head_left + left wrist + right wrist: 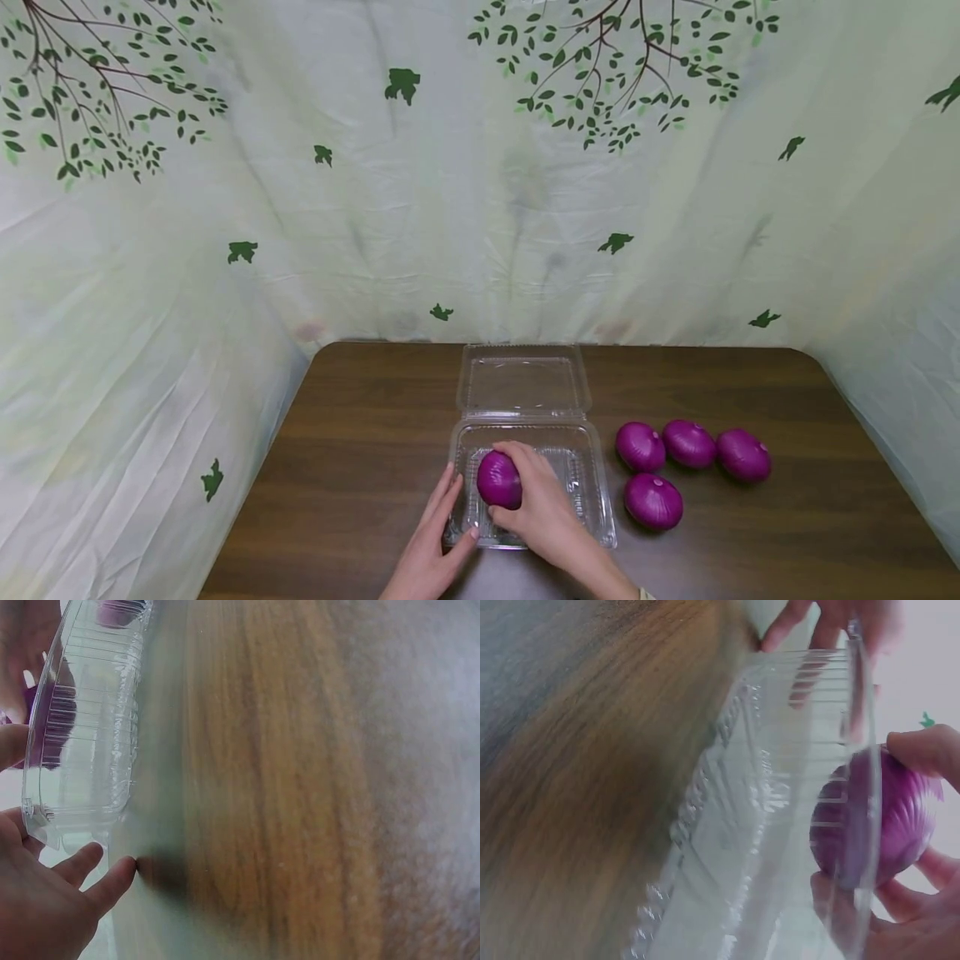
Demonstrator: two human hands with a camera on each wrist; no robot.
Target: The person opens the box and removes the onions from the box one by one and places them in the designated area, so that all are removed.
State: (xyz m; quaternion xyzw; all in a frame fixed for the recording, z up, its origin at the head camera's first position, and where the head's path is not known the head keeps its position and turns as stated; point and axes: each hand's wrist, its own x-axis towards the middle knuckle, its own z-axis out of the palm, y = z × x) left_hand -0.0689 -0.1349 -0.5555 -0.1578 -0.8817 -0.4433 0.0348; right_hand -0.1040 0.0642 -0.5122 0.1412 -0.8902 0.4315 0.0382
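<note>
My right hand (546, 510) grips a red onion (498, 480), thumb on its near side and fingers over the far side. The onion is over the left part of a clear plastic clamshell container (606, 500), whose lid (522, 382) is folded back away from me. In the right wrist view, the onion (913, 814) shows partly through the container's clear wall (791, 750). At the container's near left corner is my left hand (435, 535), its extended fingers along the left side and thumb at the front rim.
Several more red onions (655, 501) sit on the brown wooden table (360, 450), right of the container. Behind the table hangs a pale cloth (420, 208) printed with leaves and branches, with more cloth at both sides.
</note>
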